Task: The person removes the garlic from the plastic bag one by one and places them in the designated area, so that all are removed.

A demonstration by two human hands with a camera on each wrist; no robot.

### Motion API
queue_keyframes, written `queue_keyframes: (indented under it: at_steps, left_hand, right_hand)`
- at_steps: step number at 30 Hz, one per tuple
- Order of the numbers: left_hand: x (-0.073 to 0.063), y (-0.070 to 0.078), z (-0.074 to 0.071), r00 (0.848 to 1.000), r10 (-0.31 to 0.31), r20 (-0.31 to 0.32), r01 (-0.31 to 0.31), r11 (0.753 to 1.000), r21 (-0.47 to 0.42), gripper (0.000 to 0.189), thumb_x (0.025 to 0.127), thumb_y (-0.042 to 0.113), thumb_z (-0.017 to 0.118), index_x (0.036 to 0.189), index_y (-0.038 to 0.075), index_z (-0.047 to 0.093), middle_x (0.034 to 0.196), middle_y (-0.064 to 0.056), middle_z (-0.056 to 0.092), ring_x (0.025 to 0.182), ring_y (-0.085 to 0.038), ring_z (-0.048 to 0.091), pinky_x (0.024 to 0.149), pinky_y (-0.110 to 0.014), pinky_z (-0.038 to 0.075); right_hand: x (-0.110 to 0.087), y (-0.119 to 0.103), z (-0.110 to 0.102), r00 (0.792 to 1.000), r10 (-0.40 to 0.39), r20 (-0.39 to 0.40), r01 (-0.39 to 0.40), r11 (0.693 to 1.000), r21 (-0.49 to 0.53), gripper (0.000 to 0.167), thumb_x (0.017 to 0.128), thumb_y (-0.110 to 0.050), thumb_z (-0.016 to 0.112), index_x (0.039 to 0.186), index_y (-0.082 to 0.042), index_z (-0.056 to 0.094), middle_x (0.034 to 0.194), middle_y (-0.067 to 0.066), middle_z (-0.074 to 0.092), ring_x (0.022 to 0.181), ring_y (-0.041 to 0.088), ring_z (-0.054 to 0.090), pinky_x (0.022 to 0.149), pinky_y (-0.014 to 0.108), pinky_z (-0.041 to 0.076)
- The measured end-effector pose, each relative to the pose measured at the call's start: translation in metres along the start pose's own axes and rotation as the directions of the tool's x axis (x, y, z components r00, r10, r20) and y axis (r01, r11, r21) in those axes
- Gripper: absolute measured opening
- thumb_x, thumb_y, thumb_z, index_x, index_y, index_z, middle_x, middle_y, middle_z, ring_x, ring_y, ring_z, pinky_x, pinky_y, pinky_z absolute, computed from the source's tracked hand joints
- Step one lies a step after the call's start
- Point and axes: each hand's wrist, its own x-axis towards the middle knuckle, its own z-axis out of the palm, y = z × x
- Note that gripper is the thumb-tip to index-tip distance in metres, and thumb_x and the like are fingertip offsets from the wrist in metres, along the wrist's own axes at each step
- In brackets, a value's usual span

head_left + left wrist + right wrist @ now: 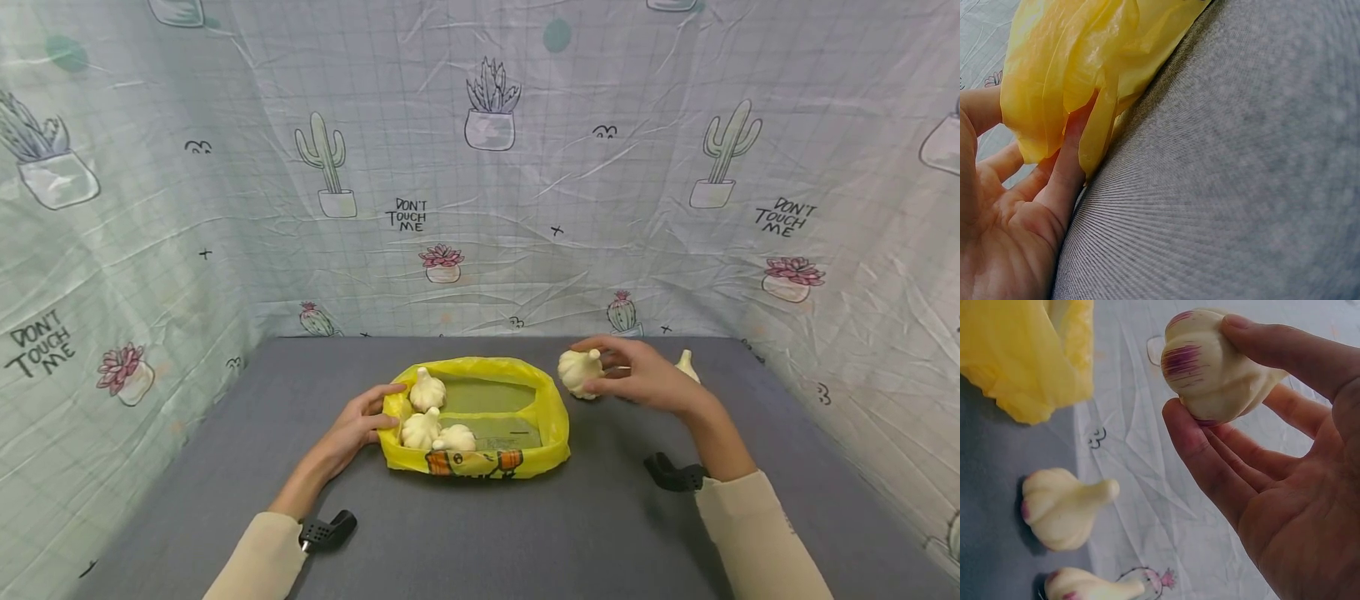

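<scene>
In the head view my left hand (pixel 362 423) grips the left rim of a yellow plastic bag (pixel 553 417). Up close in the left wrist view, the folded edge of the bag (pixel 1079 56) lies between thumb and fingers. Inside, near its left end, rest three garlic bulbs: one at the back (pixel 427 390), one in the middle (pixel 421 428) and one at the front (pixel 456 438). Just right of the bag, my right hand (pixel 645 375) pinches another garlic bulb (pixel 579 372) between thumb and fingertips. Purple streaks mark this held bulb (pixel 1210 375) in the right wrist view.
Two more garlic bulbs, one nearer (pixel 1060 509) and one lower (pixel 1082 586), lie on the grey tabletop (pixel 600 517). In the head view one garlic bulb (pixel 686 365) shows partly behind my right hand. A cactus-print cloth (pixel 525 183) walls the back and sides.
</scene>
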Motion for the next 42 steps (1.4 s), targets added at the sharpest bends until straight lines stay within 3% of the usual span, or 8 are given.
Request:
queue_keyframes:
  at_steps: [7,23,26,32,37,42]
  left_hand:
    - [0.000,0.001,0.001,1.000,-0.019,-0.025,0.019,1.000,0.009,0.066,0.097,0.013,0.063,0.159,0.014,0.039,0.165,-0.019,0.036,0.123,-0.022,0.061,0.090,-0.038,0.059]
    - [0.003,0.001,0.000,1.000,0.011,0.001,-0.011,1.000,-0.011,0.067,0.097,0.010,0.062,0.159,0.010,0.037,0.163,-0.024,0.037,0.121,-0.022,0.063,0.089,-0.036,0.060]
    - [0.003,0.001,0.000,1.000,0.014,-0.002,-0.014,1.000,-0.012,0.067,0.097,0.010,0.063,0.159,0.010,0.037,0.163,-0.024,0.037,0.120,-0.021,0.063,0.089,-0.036,0.060]
    - [0.002,0.000,0.000,1.000,0.012,-0.001,-0.012,1.000,-0.003,0.066,0.098,0.010,0.062,0.159,0.010,0.037,0.163,-0.024,0.037,0.122,-0.023,0.063,0.089,-0.037,0.060]
    - [0.002,-0.001,0.000,1.000,0.006,-0.003,-0.006,1.000,-0.005,0.066,0.098,0.011,0.063,0.159,0.011,0.037,0.163,-0.024,0.037,0.122,-0.025,0.063,0.089,-0.038,0.060]
    - [0.002,-0.002,0.000,1.000,0.007,-0.005,-0.007,1.000,-0.004,0.067,0.098,0.012,0.063,0.159,0.010,0.037,0.163,-0.025,0.037,0.123,-0.025,0.063,0.089,-0.038,0.060]
  right_hand:
    - [-0.006,0.008,-0.014,0.998,0.050,-0.033,-0.049,0.998,0.042,0.053,0.094,-0.025,0.078,0.143,-0.020,0.060,0.141,0.013,0.059,0.125,0.038,0.060,0.084,0.038,0.060]
    - [-0.028,0.029,-0.045,0.983,0.129,-0.133,-0.133,0.991,-0.015,0.056,0.099,-0.030,0.071,0.150,-0.014,0.051,0.150,0.016,0.052,0.132,0.043,0.056,0.087,0.031,0.057]
    - [-0.031,0.032,-0.050,0.979,0.139,-0.147,-0.144,0.989,-0.026,0.056,0.100,-0.030,0.070,0.151,-0.016,0.051,0.152,0.014,0.052,0.131,0.038,0.057,0.088,0.031,0.056]
    - [-0.038,0.042,-0.058,0.971,0.170,-0.170,-0.180,0.983,-0.043,0.059,0.100,-0.031,0.069,0.153,-0.014,0.049,0.157,0.013,0.046,0.121,0.011,0.056,0.086,0.029,0.056]
    - [-0.042,0.052,-0.063,0.962,0.201,-0.185,-0.211,0.977,-0.035,0.060,0.101,-0.032,0.068,0.154,-0.014,0.047,0.160,0.014,0.041,0.121,0.010,0.054,0.087,0.030,0.055]
    - [-0.046,0.062,-0.068,0.949,0.217,-0.229,-0.227,0.974,-0.020,0.061,0.100,-0.031,0.069,0.153,-0.012,0.047,0.152,0.010,0.046,0.111,-0.001,0.058,0.085,0.025,0.054]
